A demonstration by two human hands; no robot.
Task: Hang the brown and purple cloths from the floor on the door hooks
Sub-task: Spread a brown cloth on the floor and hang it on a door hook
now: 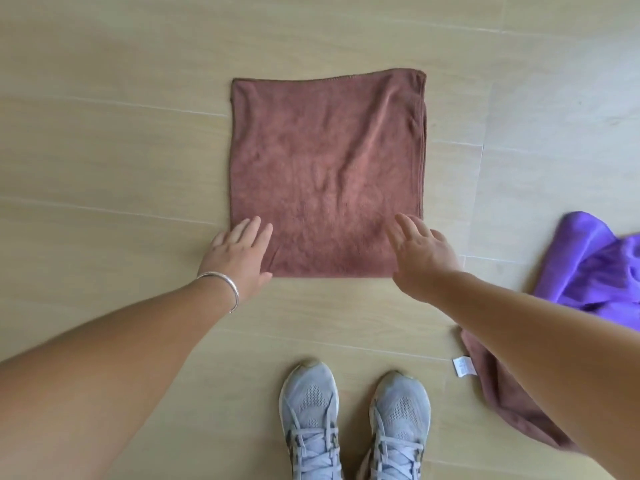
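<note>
A brown cloth [327,168] lies folded flat in a square on the wooden floor ahead of me. My left hand [237,252] is over its near left corner with fingers straight; a silver bangle is on that wrist. My right hand [420,252] reaches over the near right corner, fingers spread and straight. Neither hand grips the cloth. A purple cloth [595,268] lies crumpled at the right edge. A second brown cloth [498,393] with a white tag lies bunched under my right forearm. No door or hooks are in view.
My two feet in grey laced sneakers [353,417] stand just behind the folded cloth. Pale wooden floor planks [114,140] stretch to the left and beyond the cloth.
</note>
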